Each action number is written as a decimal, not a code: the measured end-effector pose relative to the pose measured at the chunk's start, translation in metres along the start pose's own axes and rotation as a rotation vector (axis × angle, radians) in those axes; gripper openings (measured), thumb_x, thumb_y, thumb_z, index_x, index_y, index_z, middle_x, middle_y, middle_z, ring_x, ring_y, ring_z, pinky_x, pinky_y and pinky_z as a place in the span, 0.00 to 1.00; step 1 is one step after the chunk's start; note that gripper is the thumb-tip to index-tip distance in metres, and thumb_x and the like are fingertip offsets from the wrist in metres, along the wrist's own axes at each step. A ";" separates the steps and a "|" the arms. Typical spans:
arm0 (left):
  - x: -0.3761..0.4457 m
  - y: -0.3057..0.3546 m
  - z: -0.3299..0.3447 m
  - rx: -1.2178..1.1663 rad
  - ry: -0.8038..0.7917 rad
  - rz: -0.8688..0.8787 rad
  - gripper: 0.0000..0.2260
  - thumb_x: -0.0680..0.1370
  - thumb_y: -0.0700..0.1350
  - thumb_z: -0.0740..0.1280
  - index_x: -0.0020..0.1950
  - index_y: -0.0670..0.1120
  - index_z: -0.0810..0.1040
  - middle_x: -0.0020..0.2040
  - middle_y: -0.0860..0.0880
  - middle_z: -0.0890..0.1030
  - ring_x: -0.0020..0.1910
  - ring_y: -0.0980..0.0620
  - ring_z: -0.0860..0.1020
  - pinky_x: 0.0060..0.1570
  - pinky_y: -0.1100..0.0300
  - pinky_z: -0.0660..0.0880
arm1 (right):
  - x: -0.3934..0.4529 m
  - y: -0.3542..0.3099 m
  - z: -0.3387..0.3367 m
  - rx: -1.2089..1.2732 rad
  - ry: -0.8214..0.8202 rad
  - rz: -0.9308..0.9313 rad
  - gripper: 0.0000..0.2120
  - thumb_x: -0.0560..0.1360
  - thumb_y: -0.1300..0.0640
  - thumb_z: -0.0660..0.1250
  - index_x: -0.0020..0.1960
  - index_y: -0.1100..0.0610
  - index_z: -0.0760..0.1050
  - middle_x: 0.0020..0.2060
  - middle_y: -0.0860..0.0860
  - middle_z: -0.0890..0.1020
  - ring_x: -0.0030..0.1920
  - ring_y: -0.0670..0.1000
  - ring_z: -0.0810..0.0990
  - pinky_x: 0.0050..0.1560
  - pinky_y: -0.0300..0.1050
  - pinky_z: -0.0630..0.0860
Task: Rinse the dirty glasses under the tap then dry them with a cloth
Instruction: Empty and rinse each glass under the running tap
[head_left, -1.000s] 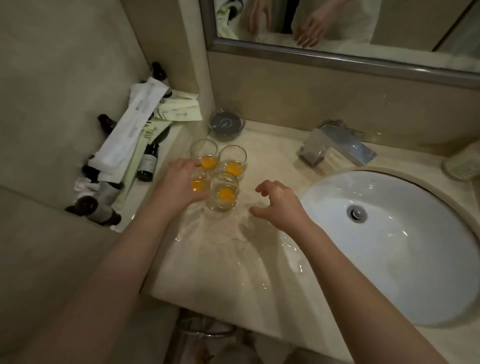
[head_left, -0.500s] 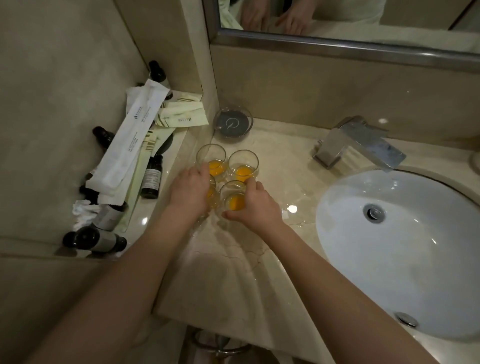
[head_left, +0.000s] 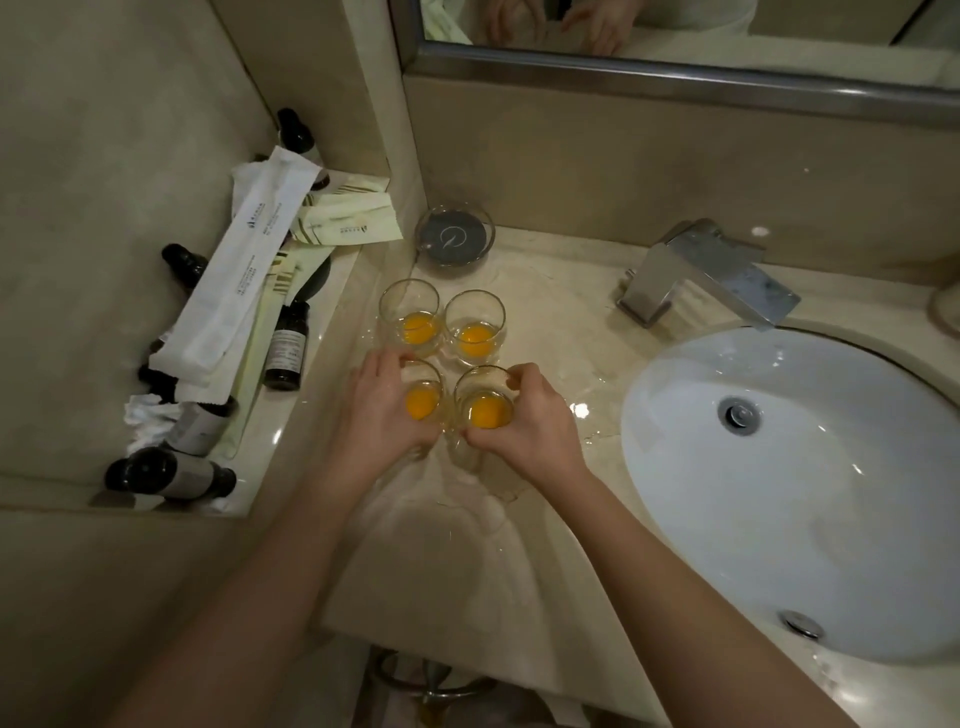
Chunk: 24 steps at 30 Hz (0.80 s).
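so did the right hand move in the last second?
Yes. The right hand went left, away from the basin, and now grips the near-right glass.

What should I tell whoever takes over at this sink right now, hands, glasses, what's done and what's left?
Left hand grips the near-left glass; right hand grips the near-right glass.
Two more glasses stand behind them on the counter, left of the basin.
All four hold orange residue; none rinsed.
Tap shows no running water.
Left: rinse and dry all four. No cloth in view.
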<state>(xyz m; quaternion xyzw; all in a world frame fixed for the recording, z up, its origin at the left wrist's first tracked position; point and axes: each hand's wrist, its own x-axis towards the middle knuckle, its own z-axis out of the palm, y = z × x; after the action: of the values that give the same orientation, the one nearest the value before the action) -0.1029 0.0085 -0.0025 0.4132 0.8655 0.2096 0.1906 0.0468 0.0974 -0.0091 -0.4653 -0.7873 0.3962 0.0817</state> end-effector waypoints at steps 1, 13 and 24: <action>-0.004 0.004 0.003 -0.042 0.016 -0.013 0.42 0.59 0.45 0.83 0.69 0.44 0.68 0.63 0.45 0.73 0.61 0.44 0.72 0.60 0.50 0.72 | -0.004 0.005 -0.005 0.025 0.018 0.010 0.37 0.62 0.47 0.79 0.65 0.58 0.67 0.59 0.52 0.77 0.57 0.54 0.77 0.51 0.47 0.74; -0.036 0.125 0.082 -0.495 -0.124 -0.035 0.42 0.47 0.55 0.76 0.62 0.53 0.72 0.57 0.52 0.77 0.57 0.56 0.75 0.46 0.79 0.67 | -0.053 0.114 -0.107 0.316 0.185 0.183 0.35 0.62 0.54 0.80 0.65 0.54 0.70 0.57 0.47 0.76 0.57 0.49 0.76 0.54 0.43 0.73; -0.030 0.237 0.166 -0.829 -0.180 -0.031 0.41 0.52 0.45 0.81 0.63 0.57 0.71 0.60 0.50 0.78 0.57 0.56 0.79 0.47 0.64 0.79 | -0.042 0.221 -0.201 0.546 0.258 0.176 0.34 0.62 0.59 0.81 0.62 0.47 0.68 0.56 0.49 0.78 0.55 0.47 0.79 0.49 0.38 0.77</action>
<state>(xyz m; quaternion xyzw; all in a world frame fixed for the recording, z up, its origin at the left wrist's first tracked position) 0.1492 0.1537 -0.0142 0.3049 0.6939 0.5002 0.4187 0.3180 0.2298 -0.0187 -0.5390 -0.5914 0.5365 0.2682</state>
